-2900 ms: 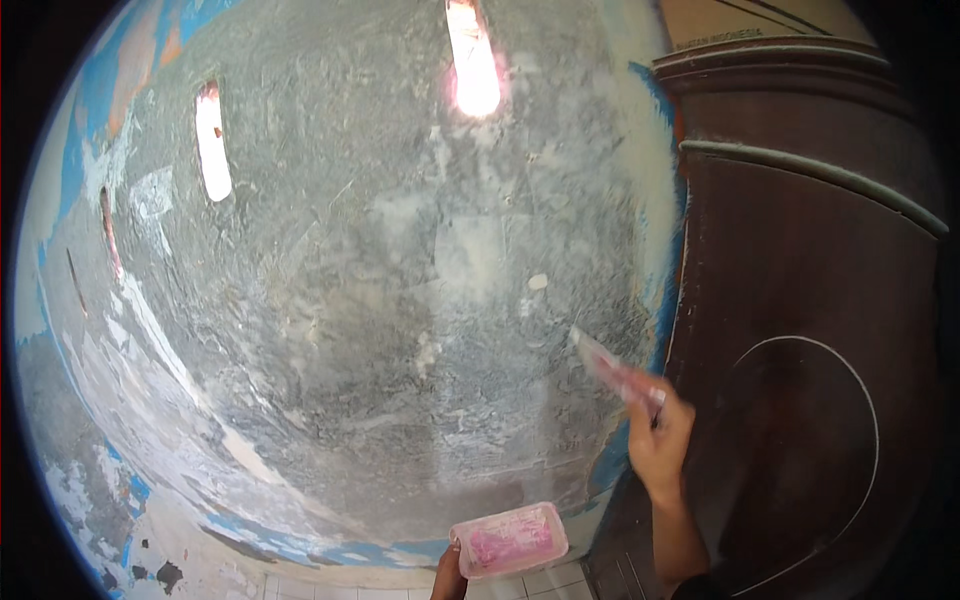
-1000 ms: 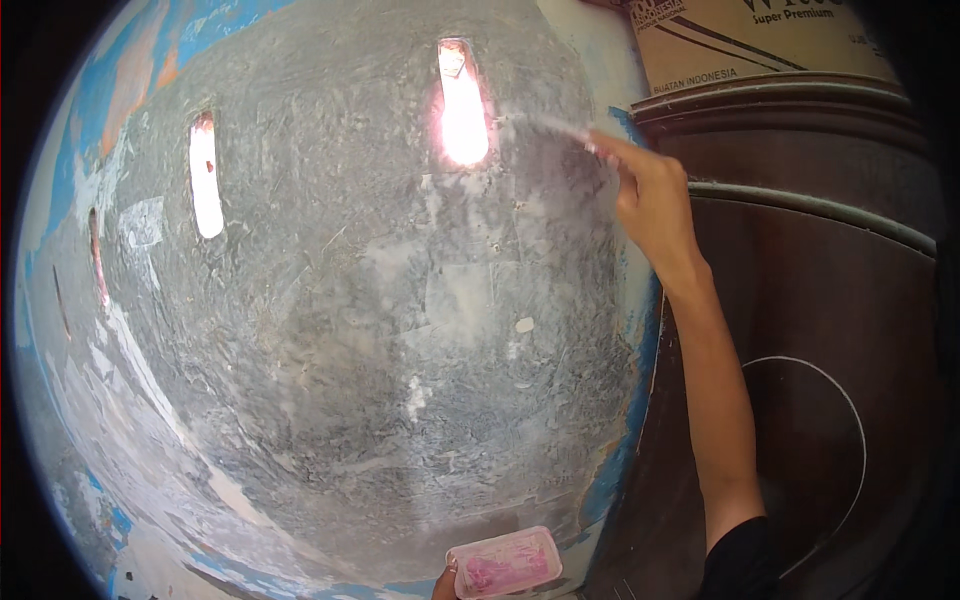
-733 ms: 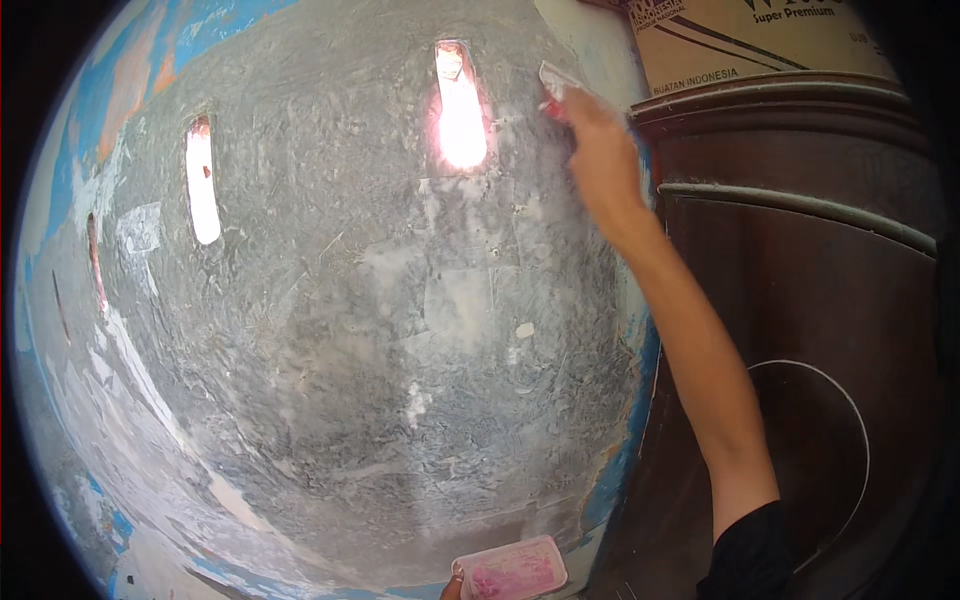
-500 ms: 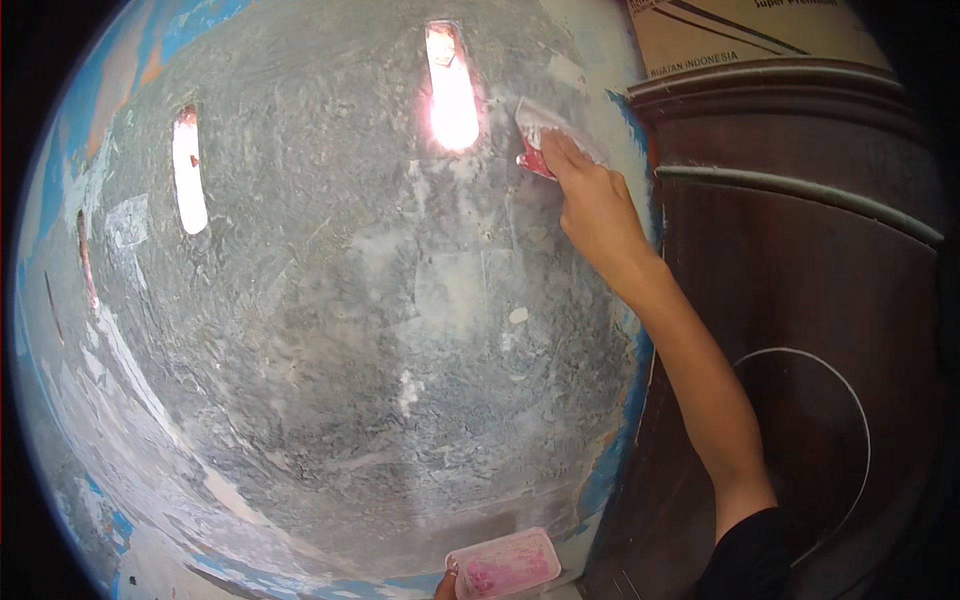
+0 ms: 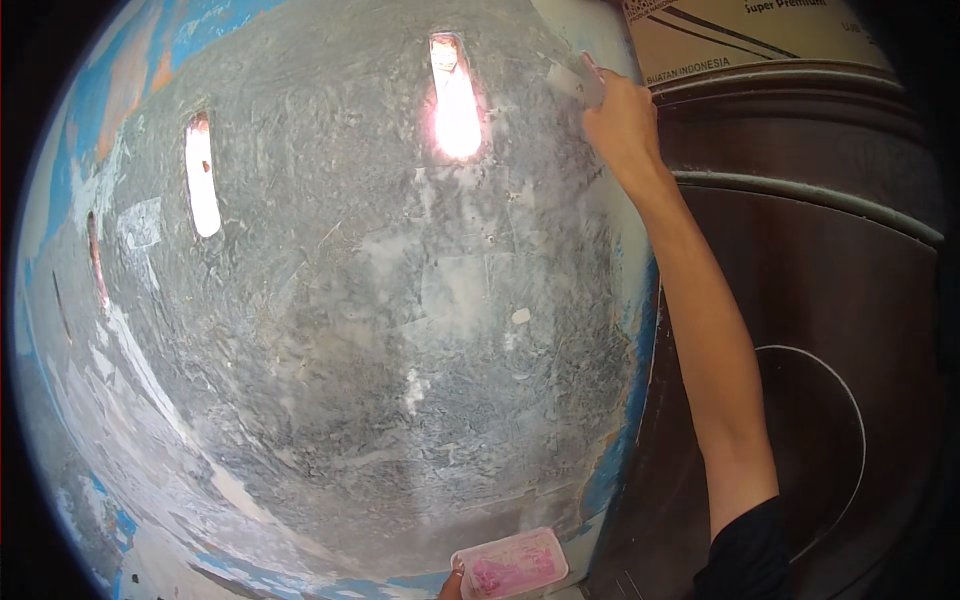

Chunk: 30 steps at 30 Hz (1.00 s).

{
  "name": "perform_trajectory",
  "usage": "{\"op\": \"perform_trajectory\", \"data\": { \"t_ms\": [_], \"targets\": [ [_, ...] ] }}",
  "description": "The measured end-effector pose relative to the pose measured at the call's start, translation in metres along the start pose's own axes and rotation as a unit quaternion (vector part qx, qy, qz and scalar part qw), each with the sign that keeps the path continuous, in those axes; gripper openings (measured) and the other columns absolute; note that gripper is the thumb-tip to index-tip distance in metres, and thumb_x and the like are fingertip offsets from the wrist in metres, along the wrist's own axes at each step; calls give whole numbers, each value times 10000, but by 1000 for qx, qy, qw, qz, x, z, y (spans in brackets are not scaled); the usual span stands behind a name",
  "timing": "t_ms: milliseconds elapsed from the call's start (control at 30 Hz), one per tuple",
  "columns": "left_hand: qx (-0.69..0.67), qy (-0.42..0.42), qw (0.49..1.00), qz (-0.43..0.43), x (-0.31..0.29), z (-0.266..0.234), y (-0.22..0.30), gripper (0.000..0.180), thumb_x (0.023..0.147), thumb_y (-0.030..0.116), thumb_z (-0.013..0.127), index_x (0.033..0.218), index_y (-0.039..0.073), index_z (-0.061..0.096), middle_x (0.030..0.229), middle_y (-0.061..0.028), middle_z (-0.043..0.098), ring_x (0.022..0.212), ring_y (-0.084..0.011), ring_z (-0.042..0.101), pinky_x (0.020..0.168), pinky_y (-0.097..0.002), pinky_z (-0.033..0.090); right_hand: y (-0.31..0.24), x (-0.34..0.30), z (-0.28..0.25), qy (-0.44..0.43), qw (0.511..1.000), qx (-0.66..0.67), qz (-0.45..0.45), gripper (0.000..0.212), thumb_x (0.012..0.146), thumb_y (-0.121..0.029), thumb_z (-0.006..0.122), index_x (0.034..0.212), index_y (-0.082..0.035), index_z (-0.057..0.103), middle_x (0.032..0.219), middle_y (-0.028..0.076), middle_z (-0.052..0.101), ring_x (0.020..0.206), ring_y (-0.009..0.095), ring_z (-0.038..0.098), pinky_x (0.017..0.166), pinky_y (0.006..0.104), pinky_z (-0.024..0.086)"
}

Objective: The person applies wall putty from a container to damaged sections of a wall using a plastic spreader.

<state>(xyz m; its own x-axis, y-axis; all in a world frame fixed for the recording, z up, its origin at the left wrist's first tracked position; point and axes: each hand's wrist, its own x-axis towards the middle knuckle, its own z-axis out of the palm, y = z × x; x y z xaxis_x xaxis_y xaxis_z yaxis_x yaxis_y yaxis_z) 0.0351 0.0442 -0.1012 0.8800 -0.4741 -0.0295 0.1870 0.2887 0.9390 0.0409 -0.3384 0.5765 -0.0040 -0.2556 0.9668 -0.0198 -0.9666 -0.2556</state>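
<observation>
My right hand (image 5: 628,122) reaches up to the far right part of a grey, patchily plastered wall (image 5: 330,300). Its fingers are closed round a putty scraper (image 5: 594,80), which shows almost edge-on against the wall, mostly hidden by the hand. At the bottom, my left hand (image 5: 453,582) grips the left side of a shallow clear plastic tub (image 5: 512,562) smeared with pink and white paste. Only a few fingers of that hand show.
Narrow bright slots (image 5: 455,95) pierce the wall. Right of it stands a dark brown wooden cabinet (image 5: 790,280) with moulded ledges, topped by a cardboard box (image 5: 750,40). Blue paint (image 5: 610,470) shows along the wall's edges.
My right hand has moved up and slightly right with the scraper, which has turned from showing its flat face to nearly edge-on. The left hand and tub have barely shifted.
</observation>
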Motion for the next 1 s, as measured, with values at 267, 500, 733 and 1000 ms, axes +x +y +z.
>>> {"op": "perform_trajectory", "data": {
  "t_ms": [267, 500, 733, 1000],
  "targets": [
    [-7, -18, 999, -32, -1, -16, 0, 681, 1056, 501, 400, 1566, 73, 260, 1431, -194, 500, 1219, -376, 567, 987, -506, 510, -24, -39, 20, 10, 987, 67, -147, 535, 783, 113, 506, 1267, -66, 647, 1020, 270, 687, 966, 461, 656, 864, 466, 537],
    [-59, -9, 996, -64, -3, 14, 37, 640, 1057, 497, 402, 1496, 32, 367, 1381, -199, 533, 1209, -370, 571, 961, -508, 525, -12, -48, -3, -59, 958, 215, -183, 517, 804, 125, 503, 1271, -47, 642, 1101, 247, 688, 977, 433, 669, 847, 415, 543],
    [-60, 20, 997, -38, -8, 17, 34, 624, 1061, 486, 402, 1472, 16, 397, 1368, -185, 543, 1209, -353, 572, 967, -495, 525, -13, 2, 30, 66, 940, 125, -311, 616, 776, 144, 524, 1324, -118, 623, 1231, 165, 667, 1081, 371, 654, 922, 439, 536],
    [49, 35, 998, -15, -11, 18, 18, 612, 1068, 463, 401, 1467, -2, 404, 1368, -161, 545, 1216, -311, 568, 978, -462, 522, 9, -63, 25, -48, 921, 133, -362, 650, 735, 178, 462, 1314, -68, 625, 1305, 185, 631, 1236, 361, 588, 1083, 397, 455]
  ]
}}
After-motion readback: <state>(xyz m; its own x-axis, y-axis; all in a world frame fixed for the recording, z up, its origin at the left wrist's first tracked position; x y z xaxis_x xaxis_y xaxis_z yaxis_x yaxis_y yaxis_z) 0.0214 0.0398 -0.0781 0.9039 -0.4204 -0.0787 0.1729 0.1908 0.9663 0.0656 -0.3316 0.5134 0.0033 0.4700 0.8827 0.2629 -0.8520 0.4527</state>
